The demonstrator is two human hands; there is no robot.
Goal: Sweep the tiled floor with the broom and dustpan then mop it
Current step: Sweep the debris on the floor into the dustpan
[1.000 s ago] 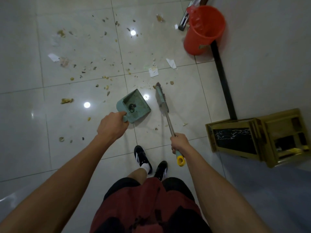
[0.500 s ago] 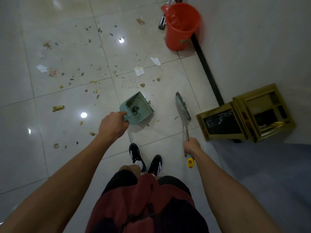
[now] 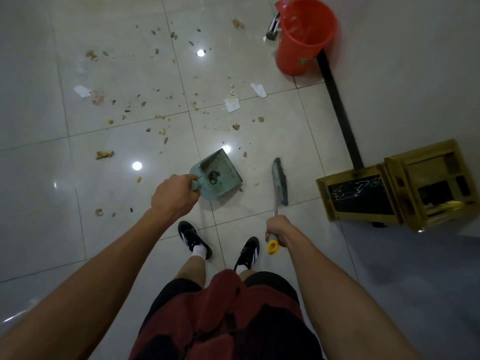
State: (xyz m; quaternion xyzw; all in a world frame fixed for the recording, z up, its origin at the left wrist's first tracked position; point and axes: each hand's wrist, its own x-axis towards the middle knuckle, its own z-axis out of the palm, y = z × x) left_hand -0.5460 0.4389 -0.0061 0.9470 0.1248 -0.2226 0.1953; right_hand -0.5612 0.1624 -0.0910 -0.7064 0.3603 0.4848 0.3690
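The left hand (image 3: 174,196) is closed round the stub handle of the green dustpan (image 3: 217,178), fingers wrapped under and out of sight. The pan sits low with its open lip facing away from the person; whether the lip touches the tiles cannot be told. A small dark clump lies inside near the comb teeth, consistent with some collecting already done.

The right hand (image 3: 278,230) grips the broom (image 3: 280,181) near the top of its metal shaft, just above the yellow end cap. The bristle head is just beside the pan on its right, apart from it, and appears poised for a stroke toward the pan mouth.

Beyond both tools, the tiled floor (image 3: 39,113) carries scattered crumbs, leaf-like scraps and several paper scraps (image 3: 232,103); most of it lies well ahead of the pan. In my judgement sweeping is at an early stage and mopping has not begun.

An orange bucket (image 3: 304,37) lined with a bag stands against the wall, likely for emptying the pan. A gold-framed stand (image 3: 389,185) sits by the wall to the right.
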